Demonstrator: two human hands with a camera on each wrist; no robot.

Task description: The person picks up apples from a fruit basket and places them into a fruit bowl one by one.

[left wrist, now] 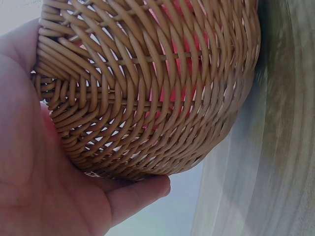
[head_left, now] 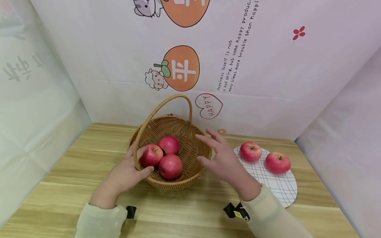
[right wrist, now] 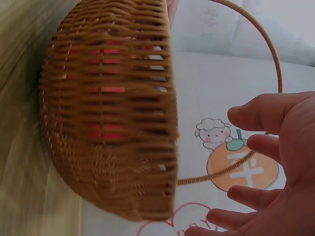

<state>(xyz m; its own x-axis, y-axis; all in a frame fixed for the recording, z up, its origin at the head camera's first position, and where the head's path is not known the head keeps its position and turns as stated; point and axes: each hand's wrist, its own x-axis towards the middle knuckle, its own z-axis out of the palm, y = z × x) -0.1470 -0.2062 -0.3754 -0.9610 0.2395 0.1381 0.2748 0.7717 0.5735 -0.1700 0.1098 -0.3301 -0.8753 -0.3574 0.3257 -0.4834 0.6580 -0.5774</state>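
On the backdrop [head_left: 268, 82] in front of me, a red heart outline [head_left: 209, 105] reads "HAPPY". An orange fruit drawing [head_left: 181, 68] carries the white character "平". Slanted lines of small print [head_left: 235, 53] begin "Happiness itself is not a bad thing, but some…", partly cut off.

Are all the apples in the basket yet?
Not yet. Three apples already sit in the basket. The left hand holds the basket's side, while the right hand hovers open beside it. Two apples remain on the checked mat.
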